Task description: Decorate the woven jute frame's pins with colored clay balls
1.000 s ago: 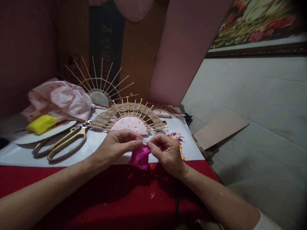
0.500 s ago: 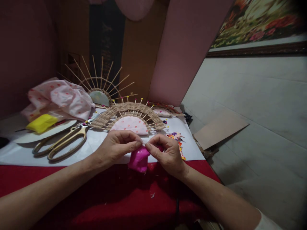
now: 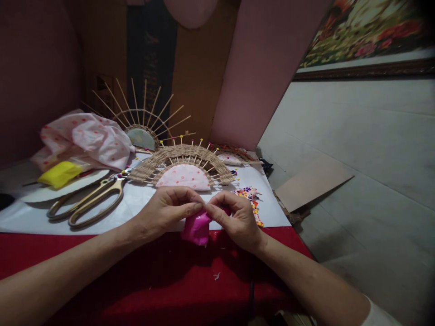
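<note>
- Pinching the top of a magenta packet [image 3: 197, 230], our left hand [image 3: 173, 210] and right hand [image 3: 235, 218] nearly meet, thumbs against fingers; the exact grip at the edge is too small for us to tell.
- We have the packet hanging just below our fingertips, over the near edge of the white sheet [image 3: 142, 192] and the red-covered tabletop [image 3: 152, 285].
- Just beyond our hands we see a woven arch [image 3: 183, 151] with pins along its rim, around a dotted half-round pad [image 3: 183, 177].
- To our left lie large scissors [image 3: 113, 184], a yellow packet [image 3: 60, 175] and, farther, crumpled dotted cloth [image 3: 98, 138].
- Far left, we see thin sticks fanning from a pale half-round [image 3: 141, 138].
- To our right lie patterned scraps [image 3: 250, 194].
</note>
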Motion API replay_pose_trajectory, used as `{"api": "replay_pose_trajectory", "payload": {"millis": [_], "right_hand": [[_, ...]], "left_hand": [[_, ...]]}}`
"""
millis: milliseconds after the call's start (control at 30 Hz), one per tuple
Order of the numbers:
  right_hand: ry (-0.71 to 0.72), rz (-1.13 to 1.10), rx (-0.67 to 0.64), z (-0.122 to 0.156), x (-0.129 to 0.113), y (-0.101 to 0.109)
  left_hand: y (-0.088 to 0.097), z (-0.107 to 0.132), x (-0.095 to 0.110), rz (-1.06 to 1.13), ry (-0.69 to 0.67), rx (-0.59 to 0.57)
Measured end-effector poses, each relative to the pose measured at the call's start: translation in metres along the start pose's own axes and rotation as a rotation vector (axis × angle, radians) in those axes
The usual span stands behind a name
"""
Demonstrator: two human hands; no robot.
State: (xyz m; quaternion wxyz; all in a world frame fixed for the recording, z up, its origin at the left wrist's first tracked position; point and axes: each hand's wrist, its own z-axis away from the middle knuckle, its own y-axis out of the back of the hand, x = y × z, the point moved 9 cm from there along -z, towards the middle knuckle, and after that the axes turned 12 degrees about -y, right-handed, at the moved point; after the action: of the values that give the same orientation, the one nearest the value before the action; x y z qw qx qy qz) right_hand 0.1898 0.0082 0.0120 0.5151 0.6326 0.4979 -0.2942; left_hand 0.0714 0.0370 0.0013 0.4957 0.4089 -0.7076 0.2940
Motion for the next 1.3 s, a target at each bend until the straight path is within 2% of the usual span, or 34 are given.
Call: {"api": "replay_pose_trajectory", "payload": {"millis": [167, 467, 600, 733, 933, 1100, 1200, 1300], "right_hand": [[-0.003, -0.004, -0.002, -0.001, 0.0, 0.0], [0.047, 0.024, 0.017, 0.002, -0.006, 0.0], [-0.006, -0.052, -0.005, -0.001, 0.0, 0.0], [-0.021, -0.068, 0.042, -0.002, 0.003, 0.005], [0.003, -0.064, 0.046, -0.001, 0.002, 0.004], [0.01, -0.081, 0.029, 0.0, 0.001, 0.002], [0.023, -0.07, 0.046, 0.0, -0.001, 0.003], [0.019, -0.044, 0.007, -0.001, -0.001, 0.0]], "left_hand": [[0.002, 0.001, 0.001, 0.005, -0.002, 0.029], [-0.002, 0.002, 0.001, 0.027, 0.01, 0.009], [0.006, 0.0, 0.006, -0.009, -0.05, 0.059], [0.011, 0.0, 0.006, -0.007, -0.05, 0.113], [-0.002, -0.001, -0.006, 0.021, 0.089, 0.007], [0.002, -0.002, 0.0, -0.048, 0.009, 0.03], [0.003, -0.001, -0.001, -0.054, 0.013, 0.04], [0.004, 0.0, -0.002, -0.062, 0.024, 0.037]]}}
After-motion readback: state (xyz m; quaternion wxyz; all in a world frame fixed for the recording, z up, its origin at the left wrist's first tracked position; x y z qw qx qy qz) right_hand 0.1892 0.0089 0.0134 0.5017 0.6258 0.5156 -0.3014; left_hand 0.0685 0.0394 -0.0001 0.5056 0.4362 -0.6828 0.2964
